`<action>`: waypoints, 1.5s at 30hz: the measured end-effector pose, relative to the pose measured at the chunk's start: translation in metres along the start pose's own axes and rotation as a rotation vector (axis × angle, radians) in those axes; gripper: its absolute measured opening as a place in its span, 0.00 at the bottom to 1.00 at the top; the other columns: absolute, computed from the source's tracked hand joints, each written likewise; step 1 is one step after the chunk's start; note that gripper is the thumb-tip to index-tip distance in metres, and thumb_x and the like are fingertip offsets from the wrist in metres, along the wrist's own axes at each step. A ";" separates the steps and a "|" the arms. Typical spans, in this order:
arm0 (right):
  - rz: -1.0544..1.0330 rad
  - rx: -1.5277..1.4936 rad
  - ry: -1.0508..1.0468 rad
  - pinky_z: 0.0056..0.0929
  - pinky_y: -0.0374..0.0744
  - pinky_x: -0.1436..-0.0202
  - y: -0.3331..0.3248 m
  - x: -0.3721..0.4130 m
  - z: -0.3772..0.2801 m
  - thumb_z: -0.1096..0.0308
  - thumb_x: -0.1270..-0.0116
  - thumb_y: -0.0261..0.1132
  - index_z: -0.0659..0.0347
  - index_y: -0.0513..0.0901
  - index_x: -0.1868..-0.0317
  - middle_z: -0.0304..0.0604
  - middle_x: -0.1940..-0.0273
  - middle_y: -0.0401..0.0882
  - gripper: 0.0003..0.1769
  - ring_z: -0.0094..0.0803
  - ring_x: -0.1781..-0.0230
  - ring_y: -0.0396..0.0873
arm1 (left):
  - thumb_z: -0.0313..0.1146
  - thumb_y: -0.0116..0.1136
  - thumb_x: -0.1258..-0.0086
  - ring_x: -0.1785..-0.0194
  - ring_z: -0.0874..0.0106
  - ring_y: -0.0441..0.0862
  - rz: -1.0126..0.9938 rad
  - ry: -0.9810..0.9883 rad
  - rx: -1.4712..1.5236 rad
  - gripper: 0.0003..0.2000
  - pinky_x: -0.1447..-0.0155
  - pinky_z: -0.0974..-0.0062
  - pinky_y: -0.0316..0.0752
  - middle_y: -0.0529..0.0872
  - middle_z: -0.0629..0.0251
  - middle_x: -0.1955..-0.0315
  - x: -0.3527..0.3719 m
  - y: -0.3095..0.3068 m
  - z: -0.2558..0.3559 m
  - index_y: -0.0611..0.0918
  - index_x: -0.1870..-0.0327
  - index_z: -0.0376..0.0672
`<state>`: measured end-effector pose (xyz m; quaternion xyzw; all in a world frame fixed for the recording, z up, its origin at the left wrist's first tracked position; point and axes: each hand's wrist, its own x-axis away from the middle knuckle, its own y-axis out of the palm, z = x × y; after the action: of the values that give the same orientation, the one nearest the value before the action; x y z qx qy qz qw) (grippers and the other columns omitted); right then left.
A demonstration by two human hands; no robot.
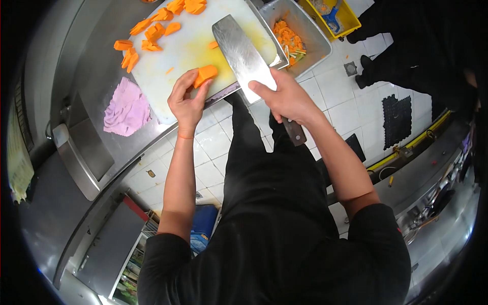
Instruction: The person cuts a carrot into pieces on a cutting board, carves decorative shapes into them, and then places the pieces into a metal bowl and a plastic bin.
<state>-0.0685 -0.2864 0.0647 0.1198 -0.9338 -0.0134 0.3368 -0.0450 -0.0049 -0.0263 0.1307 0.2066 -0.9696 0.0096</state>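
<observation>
My left hand (188, 101) pinches a carrot piece (205, 75) between thumb and fingers, at the near edge of a white cutting board (157, 76). In my right hand (290, 99) is a cleaver (238, 48) with a wide steel blade and a dark handle. Its blade tilts up and to the left, over the board's right part, apart from the carrot piece. More cut carrot pieces (154, 31) lie along the far left of the board. A small carrot scrap (213, 45) sits beside the blade.
A pink cloth (127, 108) lies left of the board on the steel counter (96, 71). To the right, a grey bin (320, 43) holds orange scraps, with a yellow container (351, 23) beyond. Another person in dark clothes (406, 56) stands at the upper right.
</observation>
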 end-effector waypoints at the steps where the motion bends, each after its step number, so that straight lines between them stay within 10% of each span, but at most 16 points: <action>1: -0.009 -0.033 -0.009 0.30 0.70 0.85 0.009 -0.005 0.009 0.55 0.17 0.68 0.69 0.79 0.37 0.36 0.78 0.75 0.24 0.24 0.89 0.69 | 0.16 0.77 0.32 0.36 0.61 0.89 0.004 -0.039 0.066 0.18 0.30 0.64 0.87 0.88 0.49 0.38 0.004 0.000 0.000 0.86 0.42 0.29; 45: -0.090 0.097 0.019 0.34 0.73 0.84 0.050 -0.017 -0.005 0.58 0.17 0.65 0.71 0.74 0.44 0.39 0.81 0.73 0.21 0.28 0.88 0.74 | 0.16 0.69 0.25 0.48 0.65 0.94 0.056 0.035 0.009 0.13 0.40 0.71 0.88 0.91 0.43 0.41 0.010 0.008 -0.010 0.76 0.47 0.30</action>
<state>-0.0633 -0.2338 0.0631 0.1781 -0.9238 0.0177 0.3384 -0.0513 -0.0075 -0.0412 0.1532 0.1988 -0.9674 0.0324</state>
